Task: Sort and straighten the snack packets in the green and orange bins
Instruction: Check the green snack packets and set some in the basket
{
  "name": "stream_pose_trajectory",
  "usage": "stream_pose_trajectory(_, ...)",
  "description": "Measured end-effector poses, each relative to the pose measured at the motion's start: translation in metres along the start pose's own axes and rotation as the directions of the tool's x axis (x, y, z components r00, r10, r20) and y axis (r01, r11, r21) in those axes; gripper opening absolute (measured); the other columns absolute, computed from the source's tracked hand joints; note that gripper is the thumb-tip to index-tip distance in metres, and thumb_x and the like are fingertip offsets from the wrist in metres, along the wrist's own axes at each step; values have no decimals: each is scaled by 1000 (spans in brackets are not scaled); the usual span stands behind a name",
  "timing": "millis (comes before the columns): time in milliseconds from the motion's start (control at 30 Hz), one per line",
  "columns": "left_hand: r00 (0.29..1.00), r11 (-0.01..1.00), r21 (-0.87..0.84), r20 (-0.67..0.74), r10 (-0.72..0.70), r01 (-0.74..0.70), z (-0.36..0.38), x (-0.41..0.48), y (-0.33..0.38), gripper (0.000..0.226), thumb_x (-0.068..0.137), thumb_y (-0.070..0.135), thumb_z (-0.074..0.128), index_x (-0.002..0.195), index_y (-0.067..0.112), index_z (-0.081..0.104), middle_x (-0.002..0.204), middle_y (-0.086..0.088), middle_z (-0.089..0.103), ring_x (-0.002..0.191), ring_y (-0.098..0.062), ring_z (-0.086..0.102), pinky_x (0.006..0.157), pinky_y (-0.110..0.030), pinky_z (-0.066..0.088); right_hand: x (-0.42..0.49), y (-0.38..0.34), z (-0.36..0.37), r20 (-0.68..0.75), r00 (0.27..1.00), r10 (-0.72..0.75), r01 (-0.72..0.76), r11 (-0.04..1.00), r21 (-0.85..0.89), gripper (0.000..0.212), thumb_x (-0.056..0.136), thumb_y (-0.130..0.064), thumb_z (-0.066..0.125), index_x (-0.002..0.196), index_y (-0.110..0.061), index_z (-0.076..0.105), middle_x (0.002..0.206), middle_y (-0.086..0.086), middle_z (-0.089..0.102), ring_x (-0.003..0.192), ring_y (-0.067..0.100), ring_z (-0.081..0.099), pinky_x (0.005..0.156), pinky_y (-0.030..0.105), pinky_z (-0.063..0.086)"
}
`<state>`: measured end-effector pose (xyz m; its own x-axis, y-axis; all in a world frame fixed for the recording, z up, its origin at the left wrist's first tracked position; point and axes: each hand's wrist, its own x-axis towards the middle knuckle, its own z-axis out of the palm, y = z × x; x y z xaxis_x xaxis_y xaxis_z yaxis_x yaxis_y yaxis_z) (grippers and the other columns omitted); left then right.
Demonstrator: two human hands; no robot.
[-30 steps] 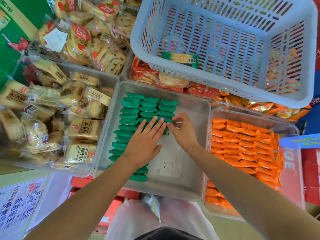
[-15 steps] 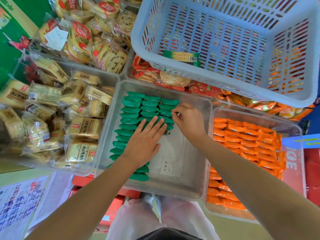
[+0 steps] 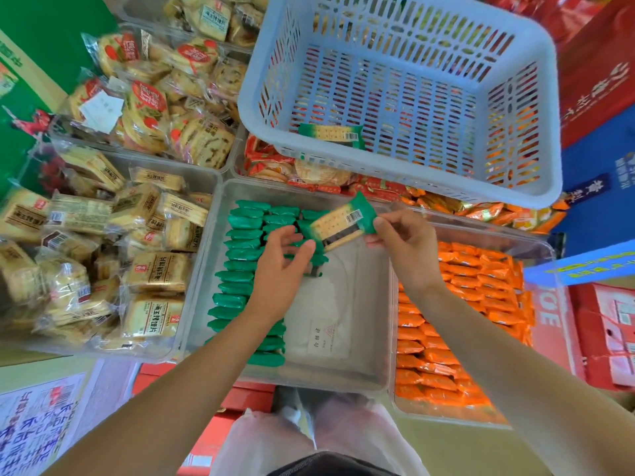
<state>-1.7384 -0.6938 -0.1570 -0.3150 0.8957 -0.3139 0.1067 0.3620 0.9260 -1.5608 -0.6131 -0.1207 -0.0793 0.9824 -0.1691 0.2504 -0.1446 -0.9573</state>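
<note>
A clear bin (image 3: 347, 377) in front of me holds rows of green snack packets (image 3: 240, 255) standing on edge along its left side. To its right a second clear bin (image 3: 536, 245) is packed with orange packets (image 3: 460, 297). My right hand (image 3: 405, 245) pinches one green cracker packet (image 3: 343, 223) by its right end and holds it flat above the green rows. My left hand (image 3: 278, 266) hovers just under that packet's left end, fingers curled and apart, touching the top of the rows.
A pale blue slotted basket (image 3: 536, 187) sits above the bins with one green packet (image 3: 331, 134) in it. Bins of yellow biscuit packs (image 3: 154, 269) lie to the left, red and orange snacks (image 3: 309, 173) behind. Red cartons (image 3: 608, 334) stand at right.
My right hand has lifted one green packet out of the rows and turned it face up. My left hand rose off the rows toward the packet's left end.
</note>
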Motion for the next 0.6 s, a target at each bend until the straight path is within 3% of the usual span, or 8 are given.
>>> stream_pose_trajectory(33, 990, 978, -160, 56, -127, 135, 2, 1, 9, 35, 96, 32, 59, 123, 10, 50, 117, 3, 61, 96, -5, 61, 82, -17, 50, -6, -2, -1, 37, 998, 54, -56, 997, 47, 11, 96, -5, 57, 97, -2, 68, 78, -1, 72, 70, 16, 70, 69, 27, 60)
stream_pose_trajectory(100, 976, 918, -332, 97, -194, 215, 3, 1, 16, 29, 95, 25, 61, 115, 4, 61, 112, -8, 70, 89, -14, 68, 76, -25, 57, -16, -5, -5, 119, 984, 132, -143, 986, 82, 11, 97, -6, 55, 98, -5, 66, 87, 9, 72, 70, 16, 70, 67, 26, 60)
stream_pose_trajectory(200, 984, 918, -365, 136, -111, 154, -3, -9, 22, 10, 94, 15, 62, 101, 12, 68, 100, -7, 74, 82, -12, 70, 65, -21, 56, -23, -6, -10, 157, 977, 145, -155, 987, 47, 8, 95, -11, 60, 102, -12, 65, 97, 9, 71, 85, 16, 69, 71, 30, 60)
stream_pose_trajectory(333, 970, 927, -345, 232, -67, 147, -12, -21, 20, 17, 90, 16, 66, 106, 11, 69, 96, -1, 75, 79, -9, 68, 59, -19, 54, -24, -9, -14, 186, 971, 147, -155, 987, 28, 18, 89, -18, 68, 97, -2, 70, 95, 12, 73, 90, 16, 68, 72, 26, 58)
stream_pose_trajectory(467, 940, 849, -462, 325, -106, 255, -20, -28, 17, 35, 81, 29, 65, 114, 15, 68, 105, -3, 74, 88, -13, 69, 62, -23, 58, -28, -10, -20, 284, 927, 245, -317, 917, 243, 29, 78, -23, 66, 99, -3, 71, 96, 9, 75, 93, 20, 71, 74, 27, 59)
stream_pose_trajectory(533, 922, 805, -520, 379, -84, 287, -22, -32, 16, 40, 82, 21, 63, 120, 10, 64, 110, -6, 73, 93, -16, 70, 69, -24, 59, -30, -12, -20, 257, 937, 237, -303, 916, 262, 28, 78, -22, 67, 98, -3, 71, 95, 10, 75, 89, 18, 71, 69, 24, 58)
stream_pose_trajectory(600, 904, 780, -542, 423, -66, 311, -24, -35, 14, 44, 82, 11, 61, 126, 4, 59, 117, -10, 70, 104, -23, 69, 81, -25, 58, -32, -14, -19, 193, 955, 226, -277, 912, 304, 20, 86, -15, 65, 99, -1, 70, 91, 11, 74, 73, 11, 70, 59, 17, 54)
